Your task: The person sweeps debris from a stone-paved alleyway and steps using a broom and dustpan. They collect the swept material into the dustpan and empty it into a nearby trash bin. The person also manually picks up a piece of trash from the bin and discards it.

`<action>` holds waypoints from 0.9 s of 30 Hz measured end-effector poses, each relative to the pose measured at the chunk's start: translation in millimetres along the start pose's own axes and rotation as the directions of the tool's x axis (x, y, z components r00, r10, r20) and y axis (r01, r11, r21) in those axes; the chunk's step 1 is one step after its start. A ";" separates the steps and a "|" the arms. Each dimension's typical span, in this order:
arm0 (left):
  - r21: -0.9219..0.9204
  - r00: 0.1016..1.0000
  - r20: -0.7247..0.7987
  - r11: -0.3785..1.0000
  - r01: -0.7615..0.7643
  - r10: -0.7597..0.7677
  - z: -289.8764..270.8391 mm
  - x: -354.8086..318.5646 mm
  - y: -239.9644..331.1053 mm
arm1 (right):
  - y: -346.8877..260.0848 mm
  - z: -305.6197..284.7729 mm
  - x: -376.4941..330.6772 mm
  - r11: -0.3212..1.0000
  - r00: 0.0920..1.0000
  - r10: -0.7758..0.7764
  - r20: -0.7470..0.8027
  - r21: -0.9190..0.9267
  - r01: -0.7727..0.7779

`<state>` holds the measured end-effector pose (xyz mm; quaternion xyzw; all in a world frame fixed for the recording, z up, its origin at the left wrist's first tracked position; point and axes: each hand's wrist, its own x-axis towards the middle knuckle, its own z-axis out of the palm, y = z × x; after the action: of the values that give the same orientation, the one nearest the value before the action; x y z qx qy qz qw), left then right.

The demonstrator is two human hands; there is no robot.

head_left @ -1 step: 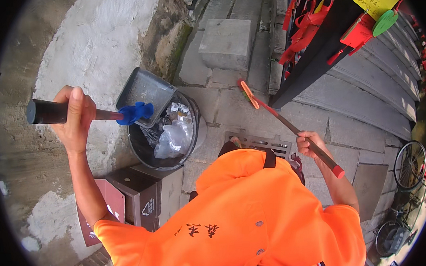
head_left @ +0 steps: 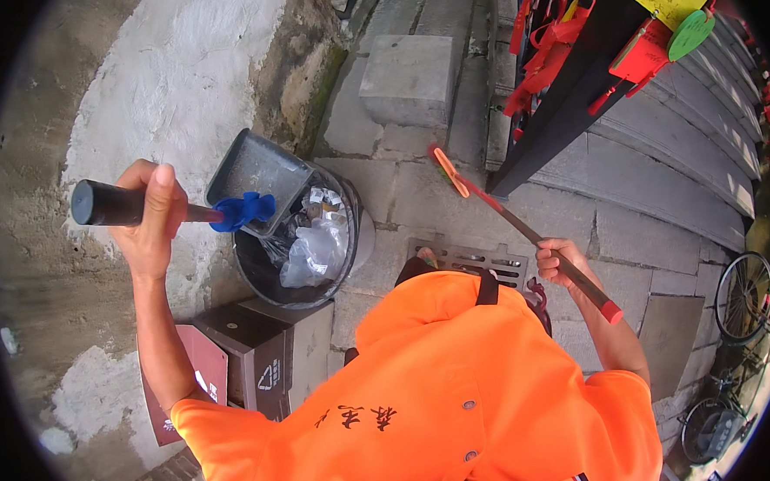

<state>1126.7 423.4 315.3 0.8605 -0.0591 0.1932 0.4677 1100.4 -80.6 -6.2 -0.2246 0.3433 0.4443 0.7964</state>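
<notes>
Hands: the left hand (head_left: 151,220) is closed around the black grip (head_left: 109,203) of a dustpan (head_left: 258,170), thumb pointing up along it; no gap shows between palm and handle. The right hand (head_left: 562,259) is likewise closed, fingers wrapped around the lower part of a long stick (head_left: 523,224).

Position of items, left to right: the dustpan's handle runs rightward from the left hand to a blue tie (head_left: 246,211) near the pan. The pan lies to the right of that hand, over the upper left part of the mouth of a round bin (head_left: 365,237); contact with the rim cannot be confirmed. Grey dust coats its inner face. The bin contains a dark liner, a clear plastic bag (head_left: 312,253) and small pale scraps. Below the bin, against the wall side, a dark box (head_left: 265,369) stands beside a red board (head_left: 202,368).

The stick slants from a red end cap (head_left: 612,312), just below the right hand, up and left to an orange head (head_left: 451,174), well apart from the bin. A drain grate (head_left: 510,269) is set in the paving between bin and right hand. Farther right, red ribbons (head_left: 550,58) hang by a dark post (head_left: 568,87).
</notes>
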 end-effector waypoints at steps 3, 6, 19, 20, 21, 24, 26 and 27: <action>0.393 0.964 0.265 0.911 -0.122 0.015 50.5 -17.7 -8.6 | -1.4 -21.7 -8.0 0.999 0.999 -0.023 0.045 -0.029 0.024; 0.269 0.769 0.638 0.931 -0.247 0.020 116.8 -47.5 -39.9 | -4.8 -44.9 -15.8 1.000 0.997 -0.003 0.076 0.013 0.002; 0.601 0.402 0.795 0.672 -0.432 -0.453 228.3 -131.1 -124.8 | -6.0 -108.0 -44.2 0.999 0.991 -0.034 0.133 0.042 0.029; 0.606 0.411 0.792 0.666 -0.436 -0.451 231.4 -128.8 -124.6 | -5.6 -110.3 -46.1 0.999 0.993 -0.040 0.111 0.019 0.038; 0.616 0.421 0.783 0.663 -0.425 -0.457 233.8 -125.2 -118.4 | -5.6 -112.4 -47.2 0.999 0.995 -0.051 0.090 -0.003 0.051; 0.616 0.416 0.783 0.666 -0.420 -0.462 237.1 -113.4 -89.1 | -3.7 -119.6 -44.4 0.999 0.995 -0.040 0.089 0.004 0.040; 0.636 0.498 0.750 0.679 -0.366 -0.434 238.0 -108.6 -92.4 | -3.2 -128.9 -43.1 0.999 0.993 -0.045 0.108 -0.005 0.046; 0.644 0.521 0.735 0.685 -0.340 -0.433 241.3 -102.9 -83.5 | -3.2 -131.7 -43.1 0.998 0.995 -0.048 0.092 -0.022 0.051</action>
<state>1122.8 261.9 92.3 0.9499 -0.1720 -0.2609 0.0000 1041.5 -193.3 -61.2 -0.2222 0.2956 0.4383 0.8192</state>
